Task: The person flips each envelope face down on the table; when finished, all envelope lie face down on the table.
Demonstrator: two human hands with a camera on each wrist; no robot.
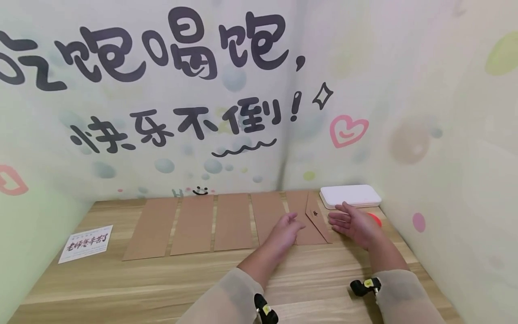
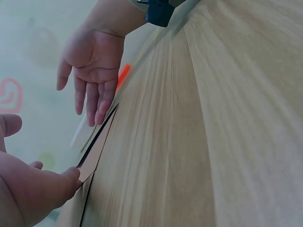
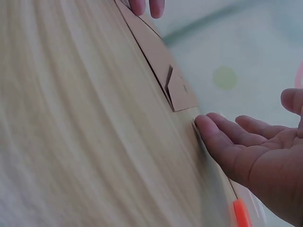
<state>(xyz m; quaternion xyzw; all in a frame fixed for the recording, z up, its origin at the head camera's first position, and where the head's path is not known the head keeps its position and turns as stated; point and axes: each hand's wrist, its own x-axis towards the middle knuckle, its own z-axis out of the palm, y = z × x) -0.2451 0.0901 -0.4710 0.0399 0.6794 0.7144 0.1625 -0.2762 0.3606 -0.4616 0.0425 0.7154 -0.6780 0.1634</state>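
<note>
A brown kraft-paper envelope (image 1: pixel 297 202) lies flat at the right end of a row, its pointed flap (image 1: pixel 317 218) on the right side with small dark writing. My left hand (image 1: pixel 281 236) hovers at its left edge with fingers relaxed, overlapping it and the neighbouring brown rectangle (image 1: pixel 267 209) in the head view. Just past the flap side is my right hand (image 1: pixel 356 226), palm turned inward and fingers extended, holding nothing. In the right wrist view its fingertips (image 3: pixel 204 124) come close to the envelope's corner. Neither hand grips anything.
More flat brown paper rectangles (image 1: pixel 193 225) lie side by side to the left. A white card (image 1: pixel 86 243) with handwriting sits at the far left. Behind my right hand are a white flat case (image 1: pixel 350 196) and an orange-red object (image 1: pixel 374 219), partly hidden. Printed walls enclose the wooden table (image 1: pixel 162 288).
</note>
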